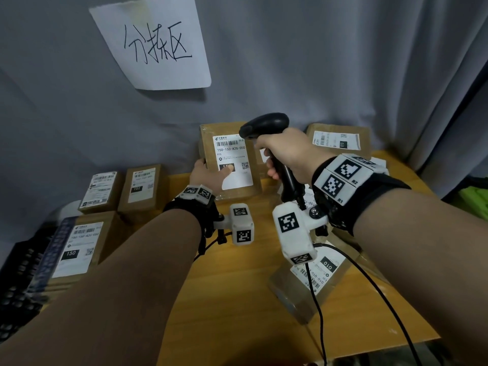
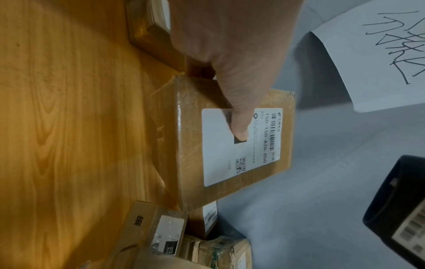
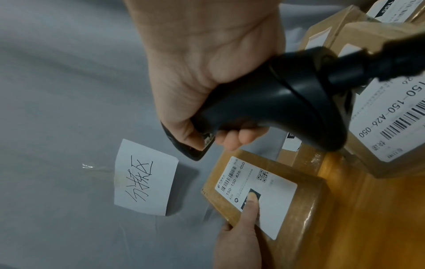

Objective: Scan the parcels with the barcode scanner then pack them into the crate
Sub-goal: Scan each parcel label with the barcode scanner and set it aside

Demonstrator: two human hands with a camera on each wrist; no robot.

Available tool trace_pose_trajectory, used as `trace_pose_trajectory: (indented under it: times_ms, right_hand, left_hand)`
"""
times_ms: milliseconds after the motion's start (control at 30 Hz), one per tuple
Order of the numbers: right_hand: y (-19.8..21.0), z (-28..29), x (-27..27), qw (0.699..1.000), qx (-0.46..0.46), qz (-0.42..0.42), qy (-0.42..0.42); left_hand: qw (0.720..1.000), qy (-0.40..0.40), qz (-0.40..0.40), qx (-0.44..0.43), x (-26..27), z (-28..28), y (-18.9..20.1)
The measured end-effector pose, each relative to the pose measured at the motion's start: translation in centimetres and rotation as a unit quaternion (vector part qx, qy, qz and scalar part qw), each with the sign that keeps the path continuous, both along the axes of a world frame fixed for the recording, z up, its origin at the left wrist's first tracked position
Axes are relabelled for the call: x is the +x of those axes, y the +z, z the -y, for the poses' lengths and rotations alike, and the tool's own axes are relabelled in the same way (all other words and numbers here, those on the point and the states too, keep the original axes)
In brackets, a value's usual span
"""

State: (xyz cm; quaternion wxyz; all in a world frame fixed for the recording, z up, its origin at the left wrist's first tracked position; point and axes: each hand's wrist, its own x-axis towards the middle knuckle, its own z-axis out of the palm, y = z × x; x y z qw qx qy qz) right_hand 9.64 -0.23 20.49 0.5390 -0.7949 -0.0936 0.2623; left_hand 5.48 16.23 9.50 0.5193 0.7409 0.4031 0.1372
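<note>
My left hand (image 1: 214,174) holds a brown parcel (image 1: 232,151) tilted upright at the back of the table, with the thumb (image 2: 239,125) pressed on the black square of its white label, which reads 150-150-A26-050. The same parcel (image 3: 269,183) and left hand (image 3: 239,242) show in the right wrist view. My right hand (image 1: 280,159) grips the handle of the black barcode scanner (image 1: 264,125), whose head sits just right of the label's barcode and points left. In the right wrist view, the fingers (image 3: 232,140) wrap around the scanner's handle (image 3: 276,102). The black crate (image 1: 18,286) at the far left holds labelled parcels (image 1: 76,249).
More brown parcels lie on the wooden table (image 1: 224,299): one marked 010 (image 1: 319,273) near the front under my right wrist, and one at the back right (image 1: 340,140). The scanner's cable (image 1: 369,281) trails off the front edge. A handwritten paper sign (image 1: 155,43) hangs on the grey cloth behind.
</note>
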Motion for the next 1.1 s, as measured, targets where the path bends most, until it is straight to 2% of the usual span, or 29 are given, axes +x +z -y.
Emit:
trace_pose_trajectory:
  times_ms: [300, 433, 633, 833, 1000, 1100]
  right_hand:
    - [-0.4, 0.1, 0.3, 0.999, 0.02, -0.018, 0.025]
    - [-1.4, -0.2, 0.5, 0.998, 0.037, -0.017, 0.042]
    - [-4.3, -1.2, 0.6, 0.995, 0.083, -0.05, 0.016]
    - [-9.0, -4.5, 0.7, 0.993, 0.074, -0.093, 0.006]
    - [-12.7, -8.7, -0.8, 0.991, 0.051, -0.126, -0.014]
    - [-13.9, -10.5, -1.6, 0.99, 0.029, -0.138, -0.007]
  left_hand:
    - [1.0, -0.009, 0.001, -0.016, -0.4, 0.0, 0.0]
    - [0.999, -0.019, -0.006, -0.049, -1.4, 0.0, -0.6]
    - [0.996, -0.015, -0.035, -0.078, -4.6, -1.1, -2.9]
    - [0.993, 0.0, -0.077, -0.086, -7.5, -6.0, -5.3]
    - [0.993, 0.01, -0.119, -0.021, -6.9, -10.0, -5.9]
    - [0.993, -0.001, -0.115, 0.029, -5.1, -11.7, -6.0]
